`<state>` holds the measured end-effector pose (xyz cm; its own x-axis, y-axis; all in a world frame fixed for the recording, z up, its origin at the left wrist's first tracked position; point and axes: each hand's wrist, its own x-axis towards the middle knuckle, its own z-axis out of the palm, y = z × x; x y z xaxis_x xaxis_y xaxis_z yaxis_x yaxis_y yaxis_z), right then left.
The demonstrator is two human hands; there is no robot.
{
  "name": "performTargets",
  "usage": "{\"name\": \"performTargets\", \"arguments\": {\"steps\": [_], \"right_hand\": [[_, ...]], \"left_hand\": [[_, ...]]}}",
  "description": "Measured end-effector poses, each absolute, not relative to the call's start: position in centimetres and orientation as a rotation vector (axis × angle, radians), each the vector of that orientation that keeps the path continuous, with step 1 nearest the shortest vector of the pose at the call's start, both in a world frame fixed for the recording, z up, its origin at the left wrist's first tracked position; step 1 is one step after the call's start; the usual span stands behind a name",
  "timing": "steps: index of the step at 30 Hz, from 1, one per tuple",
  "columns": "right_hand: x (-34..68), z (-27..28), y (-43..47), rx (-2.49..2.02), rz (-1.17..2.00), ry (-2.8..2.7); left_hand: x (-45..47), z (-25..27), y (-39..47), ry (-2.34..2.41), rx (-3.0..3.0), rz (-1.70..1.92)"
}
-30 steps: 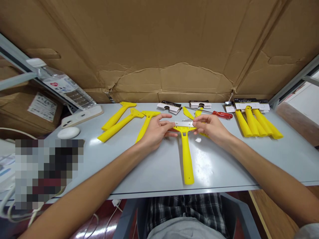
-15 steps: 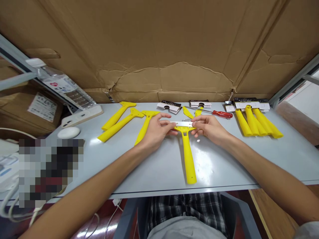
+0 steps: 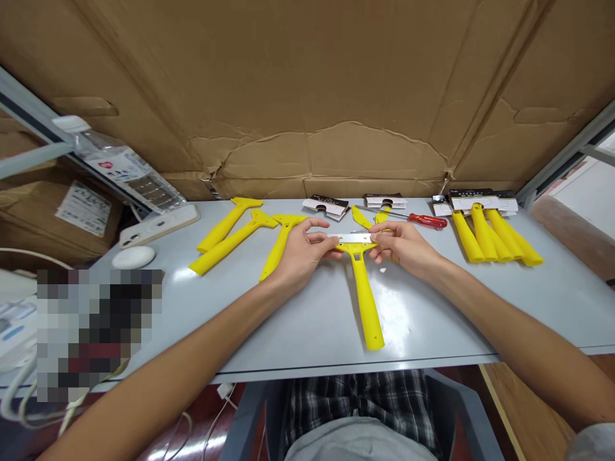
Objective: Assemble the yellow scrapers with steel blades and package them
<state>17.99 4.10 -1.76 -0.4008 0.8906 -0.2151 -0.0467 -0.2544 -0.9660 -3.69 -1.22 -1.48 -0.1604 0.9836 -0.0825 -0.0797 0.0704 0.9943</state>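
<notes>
A yellow scraper handle (image 3: 368, 301) points toward me, its wide head away from me. Across that head lies a flat metal blade (image 3: 354, 238). My left hand (image 3: 307, 250) pinches the blade's left end between thumb and fingers. At the opposite end, my right hand (image 3: 401, 243) grips blade and head together in the same way. Just behind my right fingers lie small yellow head pieces (image 3: 361, 218), partly covered. A red-handled screwdriver (image 3: 426, 221) rests beyond my right hand. Close by on the table is a tiny white scrap (image 3: 382, 270).
Several yellow handles (image 3: 233, 246) lie left of my hands. Carded yellow scrapers (image 3: 485, 234) are grouped at the right. Folded black-and-white cards (image 3: 325, 207) sit at the back, before a cardboard wall (image 3: 307, 96). Leftward are a phone (image 3: 158, 225), a white mouse (image 3: 133, 257) and a bottle (image 3: 120, 163).
The handle's near end has swung slightly right and up. Both hands keep their hold at the blade's ends, almost unmoved.
</notes>
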Motion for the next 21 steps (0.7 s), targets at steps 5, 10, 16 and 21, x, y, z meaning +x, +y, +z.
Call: {"name": "performTargets", "arguments": {"steps": [5, 10, 16, 21], "right_hand": [[18.04, -1.78, 4.13, -1.077, 1.753, -1.296], [17.97, -1.77, 4.00, -1.090, 1.740, -1.285], [17.95, -1.94, 4.11, -1.101, 1.722, -1.275], [18.14, -2.31, 4.35, -1.068, 1.724, -1.303]], "left_hand": [[-3.72, -1.53, -1.16, 1.329, 1.035, 1.307], [-3.66, -1.47, -1.36, 1.379, 1.102, 1.286], [-3.69, -1.62, -1.51, 1.442, 1.157, 1.265], [-3.60, -1.41, -1.50, 1.418, 1.163, 1.273]]}}
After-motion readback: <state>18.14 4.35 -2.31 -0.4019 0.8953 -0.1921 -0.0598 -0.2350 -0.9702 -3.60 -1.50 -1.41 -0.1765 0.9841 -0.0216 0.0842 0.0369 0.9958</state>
